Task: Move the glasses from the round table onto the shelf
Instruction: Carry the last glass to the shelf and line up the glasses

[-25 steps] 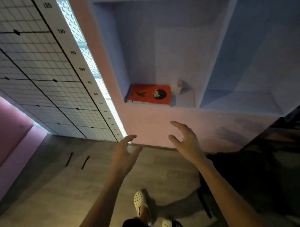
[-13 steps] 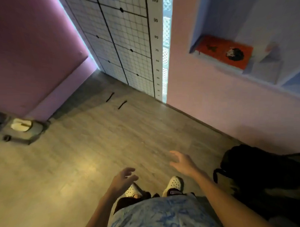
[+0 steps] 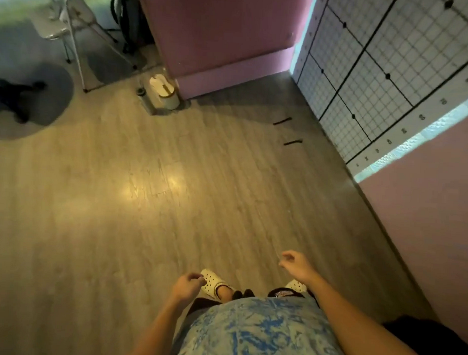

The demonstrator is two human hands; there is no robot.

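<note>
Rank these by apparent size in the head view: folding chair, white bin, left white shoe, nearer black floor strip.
1. Folding chair, largest.
2. White bin and left white shoe: these look about alike, and the shoe is nearer the camera, so I leave them unranked.
3. Black floor strip, smallest.

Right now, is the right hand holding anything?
Empty: the right hand hangs above the floor, fingers loosely curled, nothing in them.

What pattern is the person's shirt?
Mottled blue and white shirt, seen in the head view.
</note>
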